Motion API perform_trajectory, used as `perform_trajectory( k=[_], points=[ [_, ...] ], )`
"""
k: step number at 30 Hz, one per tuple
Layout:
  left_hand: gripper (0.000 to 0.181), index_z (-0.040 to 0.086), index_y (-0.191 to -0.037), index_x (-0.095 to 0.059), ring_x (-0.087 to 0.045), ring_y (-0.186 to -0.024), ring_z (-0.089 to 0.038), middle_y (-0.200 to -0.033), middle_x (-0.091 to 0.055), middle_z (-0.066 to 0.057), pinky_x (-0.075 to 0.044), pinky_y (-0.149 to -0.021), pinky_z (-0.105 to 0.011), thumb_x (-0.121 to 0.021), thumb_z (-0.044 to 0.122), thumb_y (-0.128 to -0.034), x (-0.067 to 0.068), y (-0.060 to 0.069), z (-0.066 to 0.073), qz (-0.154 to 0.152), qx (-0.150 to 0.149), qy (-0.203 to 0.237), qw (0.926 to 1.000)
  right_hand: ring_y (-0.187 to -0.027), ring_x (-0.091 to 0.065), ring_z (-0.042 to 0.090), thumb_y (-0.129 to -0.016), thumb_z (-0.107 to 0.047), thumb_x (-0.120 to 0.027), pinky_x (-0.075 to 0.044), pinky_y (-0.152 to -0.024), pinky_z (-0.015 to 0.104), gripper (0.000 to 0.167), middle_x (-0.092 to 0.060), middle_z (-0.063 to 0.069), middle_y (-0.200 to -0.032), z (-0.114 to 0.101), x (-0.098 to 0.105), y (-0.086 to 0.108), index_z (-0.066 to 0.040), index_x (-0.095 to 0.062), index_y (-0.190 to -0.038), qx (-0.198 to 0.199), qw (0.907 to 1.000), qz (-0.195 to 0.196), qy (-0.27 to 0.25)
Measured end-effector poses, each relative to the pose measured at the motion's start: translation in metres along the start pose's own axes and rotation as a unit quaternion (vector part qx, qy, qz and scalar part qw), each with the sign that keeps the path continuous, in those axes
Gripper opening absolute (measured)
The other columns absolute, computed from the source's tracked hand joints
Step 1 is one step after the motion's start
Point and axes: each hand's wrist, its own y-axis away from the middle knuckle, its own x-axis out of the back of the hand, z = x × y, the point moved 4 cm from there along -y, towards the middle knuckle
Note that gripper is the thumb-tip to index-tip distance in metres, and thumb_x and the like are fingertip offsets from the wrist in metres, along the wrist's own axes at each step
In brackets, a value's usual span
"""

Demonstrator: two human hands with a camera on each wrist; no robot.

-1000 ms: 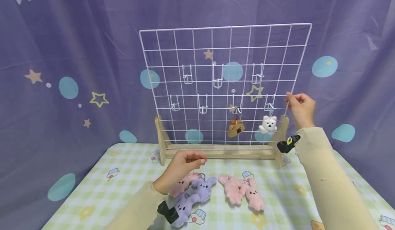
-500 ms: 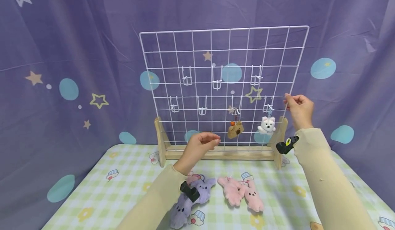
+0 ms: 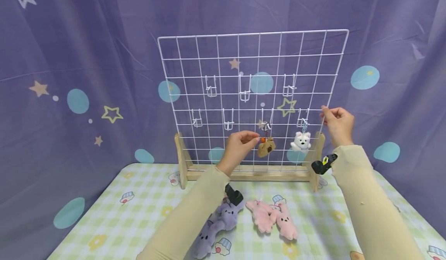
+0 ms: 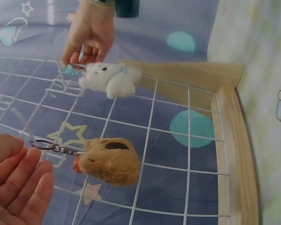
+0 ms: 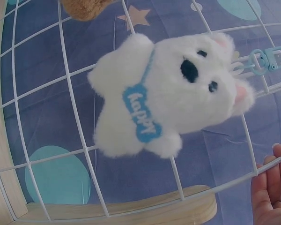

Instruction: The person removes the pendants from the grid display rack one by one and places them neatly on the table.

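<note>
A brown plush capybara keychain (image 3: 266,147) with an orange bead hangs from a hook on the white wire grid (image 3: 252,32). My left hand (image 3: 240,147) is just left of it, fingertips beside its chain (image 4: 61,149); nothing shows held in that hand, and whether it touches the chain is unclear. On the grid's right edge, my right hand (image 3: 339,124) pinches the frame wire between thumb and fingers. Close to that hand hangs a white plush dog keychain (image 3: 301,141) on a blue clasp; the right wrist view shows its blue "happy" tag (image 5: 141,112).
Several white hooks, such as the upper middle hook (image 3: 245,94), carry nothing. A wooden stand (image 3: 251,174) supports the grid. On the checked tablecloth (image 3: 139,213) lie pink plush toys (image 3: 263,216) and purple plush toys (image 3: 228,215), the latter partly behind my left forearm.
My left hand has risen and moved right, from above the purple plush toys to beside the capybara keychain. My right hand stays on the grid's edge.
</note>
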Motion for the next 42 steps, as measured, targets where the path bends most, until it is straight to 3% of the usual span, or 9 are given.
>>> perform_trajectory(
  k=[4,8,18,23,32,42],
  points=[
    [0.016,0.005,-0.099,-0.071,-0.064,-0.076,-0.011,-0.089,-0.072,-0.005,-0.053,-0.068,-0.022,-0.068,0.015,-0.0869,-0.005,-0.013,0.004,0.029,-0.029,-0.031,0.9987,-0.055,-0.058,0.003,-0.085,-0.011,-0.069,-0.048,-0.054,0.012,0.024,-0.064,-0.01,-0.058,0.0,0.0,0.0,-0.009,-0.056,-0.065,-0.002,1.0,-0.001,0.0],
    [0.016,0.005,-0.098,-0.071,-0.065,-0.074,-0.01,-0.089,-0.072,-0.005,-0.052,-0.068,-0.02,-0.07,0.015,-0.0859,-0.008,-0.021,0.006,0.048,-0.038,-0.048,0.997,-0.056,-0.058,0.004,-0.085,-0.012,-0.069,-0.048,-0.054,0.012,0.024,-0.064,-0.009,-0.058,-0.001,-0.002,0.001,-0.009,-0.056,-0.065,0.001,1.0,-0.004,0.0],
    [0.011,0.005,-0.091,-0.071,-0.063,-0.067,-0.009,-0.083,-0.072,-0.005,-0.049,-0.059,-0.017,-0.071,0.014,-0.0841,-0.013,-0.029,0.014,0.091,-0.048,-0.067,0.9925,-0.053,-0.057,0.003,-0.085,-0.011,-0.069,-0.046,-0.052,0.012,0.025,-0.063,-0.01,-0.057,-0.004,-0.007,0.0,-0.01,-0.056,-0.064,0.019,0.9998,-0.004,-0.002],
    [0.009,0.002,-0.088,-0.071,-0.061,-0.065,-0.012,-0.079,-0.071,-0.009,-0.046,-0.057,-0.016,-0.069,0.01,-0.0848,-0.014,-0.031,0.016,0.11,-0.067,-0.083,0.9882,-0.052,-0.056,0.003,-0.085,-0.011,-0.069,-0.046,-0.052,0.012,0.025,-0.063,-0.01,-0.056,-0.003,-0.006,0.0,-0.01,-0.056,-0.064,0.02,0.9998,-0.003,-0.002],
    [0.009,0.001,-0.088,-0.07,-0.059,-0.065,-0.012,-0.078,-0.069,-0.01,-0.048,-0.059,-0.017,-0.068,0.009,-0.0856,-0.013,-0.027,0.02,0.108,-0.078,-0.066,0.9889,-0.052,-0.056,0.003,-0.086,-0.01,-0.068,-0.046,-0.052,0.012,0.026,-0.063,-0.01,-0.057,-0.002,-0.005,-0.001,-0.011,-0.056,-0.063,0.02,0.9998,-0.006,-0.003],
    [0.009,0.002,-0.091,-0.07,-0.062,-0.068,-0.011,-0.084,-0.071,-0.009,-0.05,-0.063,-0.017,-0.068,0.009,-0.0864,-0.013,-0.012,0.029,0.076,-0.094,-0.042,0.9918,-0.051,-0.056,0.003,-0.086,-0.01,-0.068,-0.046,-0.051,0.012,0.026,-0.064,-0.009,-0.057,0.0,0.001,-0.002,-0.009,-0.056,-0.063,0.015,0.9999,-0.001,0.001]
  ],
)
